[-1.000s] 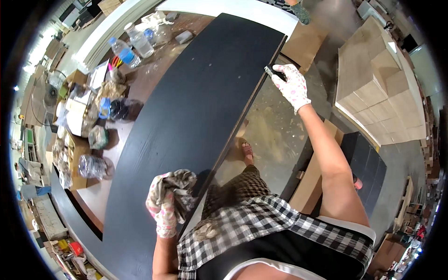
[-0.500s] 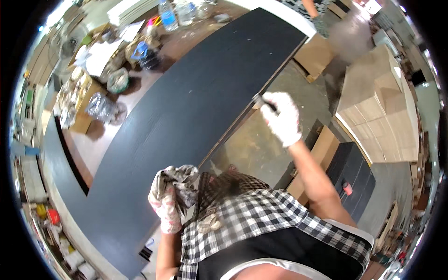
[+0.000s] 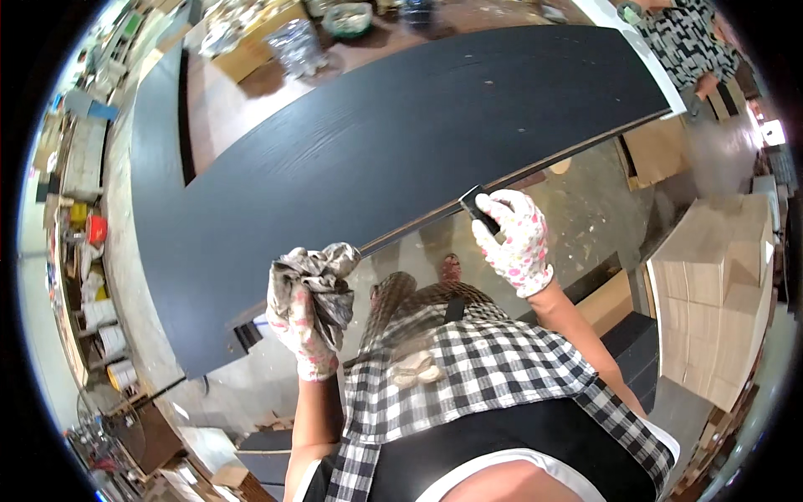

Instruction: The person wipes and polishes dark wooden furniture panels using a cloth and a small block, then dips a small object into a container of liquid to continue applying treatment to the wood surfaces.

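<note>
A large black board (image 3: 360,151) with one curved side lies across the bench in front of me. My right hand (image 3: 514,238), in a white glove with pink spots, grips a small black flat-ended tool (image 3: 483,211). The tool's end is at the board's near edge, which shows brown; whether it scrapes or brushes I cannot tell. My left hand (image 3: 303,335) wears a matching glove and is closed round a crumpled, stained grey rag (image 3: 322,280). The rag is beside the same edge, further left.
A cardboard box (image 3: 251,58), a clear plastic-wrapped bundle (image 3: 297,52) and a green bowl (image 3: 347,21) stand beyond the board. Stacked flat cartons (image 3: 711,293) are at the right. Another person in patterned clothing (image 3: 686,42) is at the far right.
The view has swung, so the board lies more level across it. My right hand keeps the tool at the near edge, and my left hand still has the rag.
</note>
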Available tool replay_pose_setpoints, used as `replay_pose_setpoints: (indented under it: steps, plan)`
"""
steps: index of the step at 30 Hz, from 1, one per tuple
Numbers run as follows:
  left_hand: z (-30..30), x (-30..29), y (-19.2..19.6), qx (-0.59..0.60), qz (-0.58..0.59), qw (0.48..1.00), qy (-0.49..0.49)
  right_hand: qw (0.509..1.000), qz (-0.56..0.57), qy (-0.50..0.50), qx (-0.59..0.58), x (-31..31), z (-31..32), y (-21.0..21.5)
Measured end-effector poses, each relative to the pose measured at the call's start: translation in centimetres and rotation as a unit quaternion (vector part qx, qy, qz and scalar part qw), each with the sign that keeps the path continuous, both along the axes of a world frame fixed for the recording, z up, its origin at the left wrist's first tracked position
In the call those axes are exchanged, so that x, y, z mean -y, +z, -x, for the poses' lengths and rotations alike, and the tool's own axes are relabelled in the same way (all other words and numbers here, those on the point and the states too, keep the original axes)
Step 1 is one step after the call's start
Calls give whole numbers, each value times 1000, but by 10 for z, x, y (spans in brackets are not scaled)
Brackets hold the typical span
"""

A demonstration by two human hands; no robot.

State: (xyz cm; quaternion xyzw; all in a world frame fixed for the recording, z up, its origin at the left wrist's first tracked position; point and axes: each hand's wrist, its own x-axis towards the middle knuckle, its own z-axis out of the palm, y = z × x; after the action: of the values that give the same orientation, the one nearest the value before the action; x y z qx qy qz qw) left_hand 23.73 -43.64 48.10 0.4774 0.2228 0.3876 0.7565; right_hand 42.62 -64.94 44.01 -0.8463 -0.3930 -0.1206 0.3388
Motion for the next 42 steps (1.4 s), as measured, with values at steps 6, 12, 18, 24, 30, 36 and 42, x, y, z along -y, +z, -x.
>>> replay_pose_setpoints:
  steps: [6, 12, 18, 24, 30, 36, 42]
  plan:
    - [34, -10, -6, 7, -18, 998, 55, 995, 16, 94, -17, -35, 23, 1]
    - [91, -34, -30, -32, -4, 982, 187, 980, 41, 194, 11, -90, 65, 2]
    - [109, -40, -45, -6, 21, 976, 215, 942, 70, 319, 76, -162, 116, -2]
    - [113, -47, -56, 43, -2, 980, 193, 959, 7, 282, 30, -142, 96, 6]
    - [72, -48, -49, 7, -25, 989, 145, 957, 37, 283, 40, -144, 94, -2]
    - [42, -39, -51, -20, -24, 993, 115, 986, 87, 128, 67, -42, 14, -6]
    - [-3, -31, -43, -20, -23, 999, 17, 995, 73, 46, 45, -23, 9, -12]
